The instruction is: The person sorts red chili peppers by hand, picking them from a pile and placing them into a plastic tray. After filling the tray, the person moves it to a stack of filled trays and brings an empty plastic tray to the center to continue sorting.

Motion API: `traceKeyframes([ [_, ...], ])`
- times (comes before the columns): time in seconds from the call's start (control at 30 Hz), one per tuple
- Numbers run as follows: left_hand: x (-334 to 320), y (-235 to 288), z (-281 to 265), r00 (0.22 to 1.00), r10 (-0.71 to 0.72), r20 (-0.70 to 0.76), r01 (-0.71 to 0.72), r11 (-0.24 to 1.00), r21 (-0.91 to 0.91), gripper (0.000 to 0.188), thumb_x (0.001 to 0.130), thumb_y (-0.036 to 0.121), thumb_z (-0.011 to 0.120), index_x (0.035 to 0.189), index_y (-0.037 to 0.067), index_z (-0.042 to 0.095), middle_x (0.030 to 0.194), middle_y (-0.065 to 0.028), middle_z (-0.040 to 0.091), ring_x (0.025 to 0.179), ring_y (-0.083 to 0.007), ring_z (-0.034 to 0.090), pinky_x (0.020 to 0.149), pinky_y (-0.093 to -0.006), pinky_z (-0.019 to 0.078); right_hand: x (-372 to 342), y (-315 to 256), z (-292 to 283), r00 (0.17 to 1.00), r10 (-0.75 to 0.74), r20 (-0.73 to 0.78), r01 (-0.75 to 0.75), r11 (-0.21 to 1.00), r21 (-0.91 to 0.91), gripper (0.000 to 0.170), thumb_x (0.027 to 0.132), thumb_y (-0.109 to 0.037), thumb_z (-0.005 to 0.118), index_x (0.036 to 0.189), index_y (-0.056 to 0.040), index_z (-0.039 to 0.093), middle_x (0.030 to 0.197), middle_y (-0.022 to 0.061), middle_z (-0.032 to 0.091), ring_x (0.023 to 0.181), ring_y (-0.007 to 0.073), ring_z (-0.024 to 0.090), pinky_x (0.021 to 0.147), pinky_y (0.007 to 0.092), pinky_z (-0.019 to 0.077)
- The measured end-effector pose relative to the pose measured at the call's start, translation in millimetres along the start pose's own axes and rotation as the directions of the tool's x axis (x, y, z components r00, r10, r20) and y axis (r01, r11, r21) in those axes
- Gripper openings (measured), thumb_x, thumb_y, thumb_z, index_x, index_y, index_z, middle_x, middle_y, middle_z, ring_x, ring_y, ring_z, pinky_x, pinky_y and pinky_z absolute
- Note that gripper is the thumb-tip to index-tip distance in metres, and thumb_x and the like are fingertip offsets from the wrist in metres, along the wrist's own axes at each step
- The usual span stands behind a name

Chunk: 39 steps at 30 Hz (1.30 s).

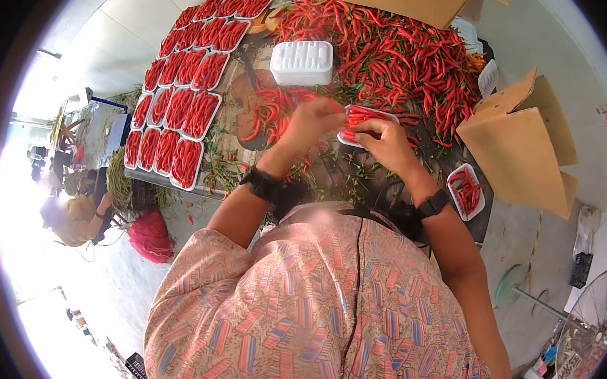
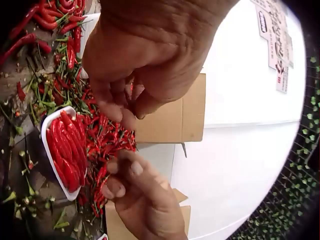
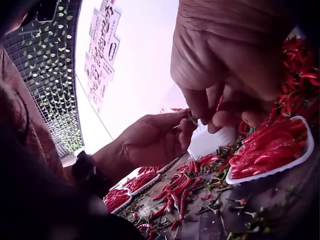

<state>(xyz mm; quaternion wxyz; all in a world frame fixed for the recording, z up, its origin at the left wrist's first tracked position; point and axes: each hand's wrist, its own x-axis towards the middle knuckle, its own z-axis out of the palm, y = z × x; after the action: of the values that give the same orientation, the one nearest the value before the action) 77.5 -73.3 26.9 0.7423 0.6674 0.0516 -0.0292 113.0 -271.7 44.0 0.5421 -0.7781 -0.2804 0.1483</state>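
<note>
My left hand [image 1: 314,125] is raised above the table, blurred in the head view. In the right wrist view its thumb and fingers pinch a chili pepper [image 3: 192,118], whose green stem end shows at the fingertips. Close by, my right hand [image 1: 390,146] has bent fingers over a white foam tray [image 1: 350,143] filled with red chili peppers [image 2: 67,150]. A red sliver shows between the right fingers in the right wrist view; I cannot tell whether they hold it. In the left wrist view the two hands' fingertips face each other, a small gap apart.
Rows of filled chili trays [image 1: 201,115] cover the table's left side. Behind stand stacked foam trays [image 1: 301,62] and a large chili pile [image 1: 406,64]. Cardboard boxes [image 1: 519,132] are at the right, near a partly filled tray [image 1: 465,191]. Loose stems [image 1: 352,175] litter the near edge.
</note>
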Motion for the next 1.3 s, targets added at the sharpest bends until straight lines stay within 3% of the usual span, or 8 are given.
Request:
traceKeyframes([
  [0.67,-12,11,18,0.993,0.114,0.044,-0.121,0.964,0.238,0.011,0.080,0.008,0.071,0.090,0.004,0.068,0.082,-0.0013,0.065,0.071,-0.0073,0.057,0.063,-0.0237,0.0465,-1,3,6,0.984,0.179,0.014,-0.178,0.965,0.193,0.012,0.085,-0.010,0.065,0.090,-0.0001,0.069,0.072,-0.0028,0.061,0.064,0.0030,0.050,0.057,0.0204,0.0396],
  [0.77,-12,16,17,0.922,0.370,0.115,-0.372,0.758,0.535,0.012,0.075,0.006,0.072,0.083,0.002,0.065,0.076,-0.0057,0.062,0.070,-0.0149,0.061,0.062,-0.0296,0.0477,2,20,9,0.967,0.246,0.061,-0.253,0.938,0.237,0.011,0.085,-0.012,0.065,0.085,-0.0018,0.069,0.069,-0.0028,0.059,0.060,0.0037,0.049,0.055,0.0209,0.0386],
  [0.83,-7,14,14,0.643,0.674,0.364,-0.731,0.396,0.557,0.012,0.072,0.007,0.072,0.081,0.003,0.064,0.074,-0.0079,0.059,0.065,-0.0194,0.058,0.059,-0.0318,0.0462,4,33,11,0.943,0.293,0.158,-0.325,0.911,0.252,0.014,0.087,-0.015,0.064,0.082,-0.0028,0.068,0.068,-0.0026,0.059,0.058,0.0046,0.049,0.053,0.0219,0.0381],
  [0.97,-17,24,14,0.780,0.577,0.242,-0.596,0.569,0.567,0.013,0.076,0.008,0.071,0.085,0.002,0.064,0.076,-0.0059,0.062,0.067,-0.0145,0.059,0.060,-0.0298,0.0470,-4,35,10,0.882,0.320,0.346,-0.394,0.903,0.170,0.017,0.087,-0.018,0.064,0.081,-0.0017,0.068,0.067,-0.0025,0.059,0.058,0.0050,0.049,0.052,0.0228,0.0382],
  [1.03,-17,35,13,0.986,0.156,-0.060,-0.119,0.908,0.403,0.015,0.080,0.008,0.068,0.092,0.001,0.063,0.080,-0.0032,0.064,0.070,-0.0094,0.059,0.062,-0.0270,0.0475,-5,23,3,0.839,0.316,0.443,-0.311,0.946,-0.085,0.019,0.086,-0.019,0.065,0.083,0.0000,0.068,0.067,-0.0022,0.059,0.059,0.0052,0.051,0.053,0.0230,0.0398],
  [1.1,-9,27,9,0.988,0.140,-0.061,-0.119,0.957,0.265,0.017,0.084,0.009,0.066,0.098,0.000,0.063,0.082,-0.0018,0.064,0.073,-0.0068,0.058,0.063,-0.0246,0.0477,-2,19,-8,0.838,0.327,0.437,-0.259,0.943,-0.209,0.019,0.085,-0.017,0.065,0.085,0.0017,0.068,0.070,-0.0011,0.061,0.063,0.0052,0.054,0.056,0.0230,0.0431],
  [1.17,-5,23,9,0.996,0.093,-0.011,-0.091,0.987,0.130,0.019,0.084,0.012,0.066,0.100,0.001,0.064,0.077,0.0010,0.063,0.071,-0.0044,0.058,0.063,-0.0203,0.0465,-2,34,-7,0.947,0.250,0.200,-0.245,0.968,-0.051,0.017,0.085,-0.015,0.064,0.091,0.0008,0.069,0.077,0.0006,0.063,0.065,0.0055,0.055,0.059,0.0235,0.0458],
  [1.3,2,18,19,0.993,0.068,0.096,-0.087,0.973,0.215,0.019,0.086,0.010,0.064,0.103,0.002,0.065,0.085,-0.0010,0.064,0.079,-0.0061,0.058,0.069,-0.0215,0.0474,-1,-1,-18,0.939,0.315,0.135,-0.342,0.887,0.311,0.022,0.086,-0.011,0.062,0.103,0.0029,0.064,0.086,0.0020,0.065,0.073,0.0066,0.056,0.069,0.0221,0.0460],
])
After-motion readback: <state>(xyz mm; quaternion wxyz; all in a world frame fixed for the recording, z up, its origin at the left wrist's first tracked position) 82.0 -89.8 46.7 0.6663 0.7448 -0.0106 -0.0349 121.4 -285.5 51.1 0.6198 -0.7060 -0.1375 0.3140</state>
